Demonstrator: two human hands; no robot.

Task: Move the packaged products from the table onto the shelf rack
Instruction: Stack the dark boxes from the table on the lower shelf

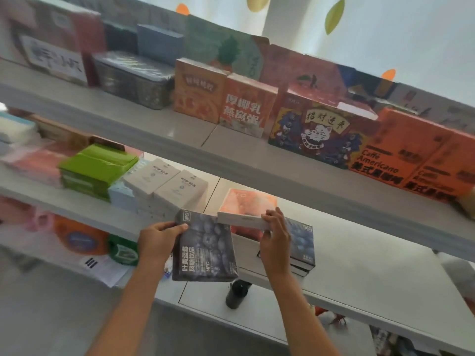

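The shelf rack [231, 160] fills your view in grey tiers, and the middle shelf is your landmark: everything you carry sits just in front of its lip. Above that shelf, the top tier holds an orange carton [411, 155] printed "Caffe Americano" and a dark blue carton [318, 132] with a cartoon cat and brush-written characters I cannot read surely.

Your left hand [154, 242] grips the left edge of a dark blueberry box [205, 246], thumb on its face; the print reads "NFC" beside Chinese text for a blueberry drink. Your right hand [275, 235] pinches the end of a slim white box [241, 220], held level just above the shelf's front edge. On the shelf itself, right of your right hand, a matching blue box [302, 240] already lies on a short stack, and a peach-coloured box [246, 199] sits deeper in.

I'd place the white box first, sliding it flat beside the peach one. Then bring the blueberry box onto its matching stack, label facing out, and square the edges before letting go.
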